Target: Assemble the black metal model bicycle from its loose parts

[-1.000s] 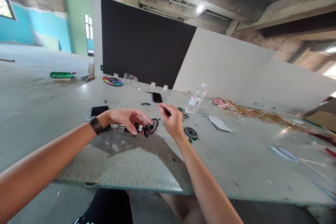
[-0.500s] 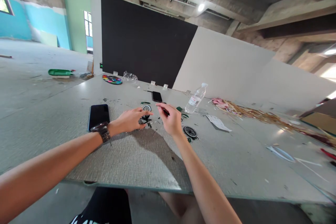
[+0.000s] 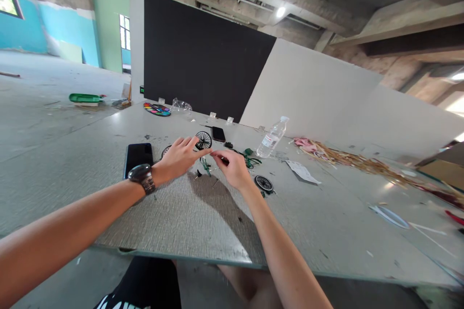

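Note:
My left hand [image 3: 179, 159], with a watch [image 3: 142, 177] on the wrist, holds a small model bicycle above the table. Its front wheel [image 3: 203, 140] stands upright past my fingertips, and a second wheel [image 3: 166, 150] peeks out behind the hand. My right hand [image 3: 232, 169] is pinched, thumb and forefinger meeting my left fingertips at the model. What the pinch holds is too small to make out. Small green parts [image 3: 206, 166] lie under the two hands. A loose black wheel [image 3: 263, 183] lies flat just right of my right wrist.
A black phone [image 3: 138, 157] lies left of my left hand and a second phone [image 3: 218, 133] further back. A water bottle [image 3: 271, 137], green pieces [image 3: 251, 158], a paper sheet [image 3: 302, 171], a straw pile [image 3: 344, 157] and a paint palette [image 3: 157, 109] lie on the grey table [image 3: 181, 231].
My left hand has moved away from me with the model, and its wheel now stands upright beyond the fingers. My right hand came down and closed in on it. The black tool no longer shows.

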{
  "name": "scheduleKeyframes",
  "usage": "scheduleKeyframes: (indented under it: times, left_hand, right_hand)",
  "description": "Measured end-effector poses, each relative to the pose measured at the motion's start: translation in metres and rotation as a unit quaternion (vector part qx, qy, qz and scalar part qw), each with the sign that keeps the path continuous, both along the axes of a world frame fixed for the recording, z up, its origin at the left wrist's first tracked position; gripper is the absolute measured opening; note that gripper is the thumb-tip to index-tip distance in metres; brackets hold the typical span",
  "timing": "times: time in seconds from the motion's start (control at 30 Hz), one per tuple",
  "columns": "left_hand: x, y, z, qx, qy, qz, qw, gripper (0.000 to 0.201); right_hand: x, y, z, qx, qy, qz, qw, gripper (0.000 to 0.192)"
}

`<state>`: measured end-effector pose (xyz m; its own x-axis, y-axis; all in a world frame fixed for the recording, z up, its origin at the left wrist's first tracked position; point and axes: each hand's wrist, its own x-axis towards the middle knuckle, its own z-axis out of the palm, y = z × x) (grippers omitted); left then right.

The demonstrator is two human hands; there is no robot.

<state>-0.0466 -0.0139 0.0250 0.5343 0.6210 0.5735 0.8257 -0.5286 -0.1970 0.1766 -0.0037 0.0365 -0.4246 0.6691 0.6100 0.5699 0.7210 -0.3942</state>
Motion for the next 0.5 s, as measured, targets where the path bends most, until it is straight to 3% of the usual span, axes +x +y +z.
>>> scheduleKeyframes:
  times: [0.2, 0.37, 0.5]
  left_hand:
    - [-0.0007, -0.0004, 0.0006, 0.012, 0.014, -0.019, 1.000, 0.068]
    - [0.0002, 0.0001, -0.0005, 0.017, 0.008, -0.017, 1.000, 0.064]
    - [0.0020, 0.0013, -0.0025, -0.013, -0.055, -0.027, 0.998, 0.060]
  right_hand:
    - [-0.0018, -0.0024, 0.0001, -0.035, -0.023, 0.008, 0.999, 0.019]
    - [-0.0019, -0.0020, -0.0007, -0.037, -0.014, 0.004, 0.999, 0.019]
    - [-0.0019, -0.0022, -0.0007, -0.032, -0.006, 0.014, 0.999, 0.021]
